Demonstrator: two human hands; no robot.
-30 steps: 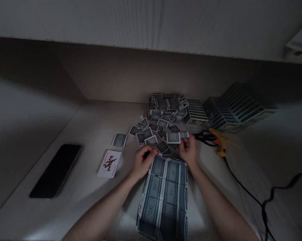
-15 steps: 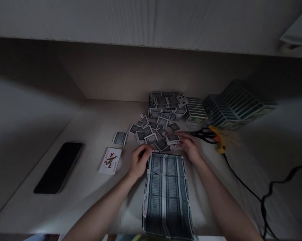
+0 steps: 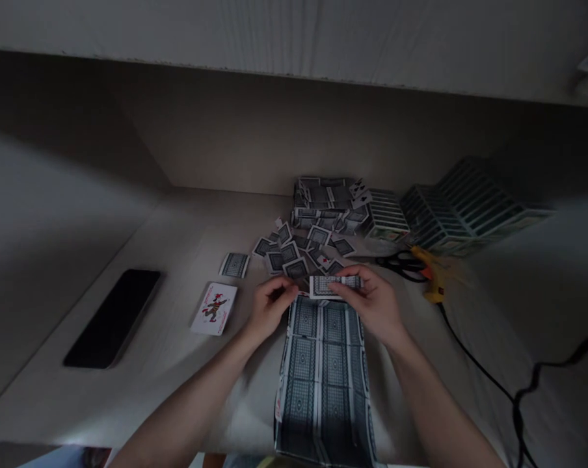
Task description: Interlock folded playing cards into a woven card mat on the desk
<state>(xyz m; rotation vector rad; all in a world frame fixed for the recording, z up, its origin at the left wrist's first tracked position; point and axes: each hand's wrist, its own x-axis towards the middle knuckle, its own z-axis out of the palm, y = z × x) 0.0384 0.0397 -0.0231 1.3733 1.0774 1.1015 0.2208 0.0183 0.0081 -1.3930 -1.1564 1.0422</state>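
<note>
A long open box made of joined playing cards, patterned backs showing, lies lengthwise in front of me on the table. My left hand is closed at its far left corner, thumb and fingers pinching the edge there. My right hand grips a playing card, back up and seemingly bent, just above the box's far edge. Past both hands lies a heap of loose bent cards, mostly face down, one showing a red pip.
A joker card, a face-down card and a phone lie left. Behind the heap stands a card-built block. At right are stepped card structures, black-handled scissors and a yellow glue gun with its cord.
My right hand has picked a card off the heap and brought it nearer, over the box's far edge. My left hand stays at the corner. The view has shifted slightly.
</note>
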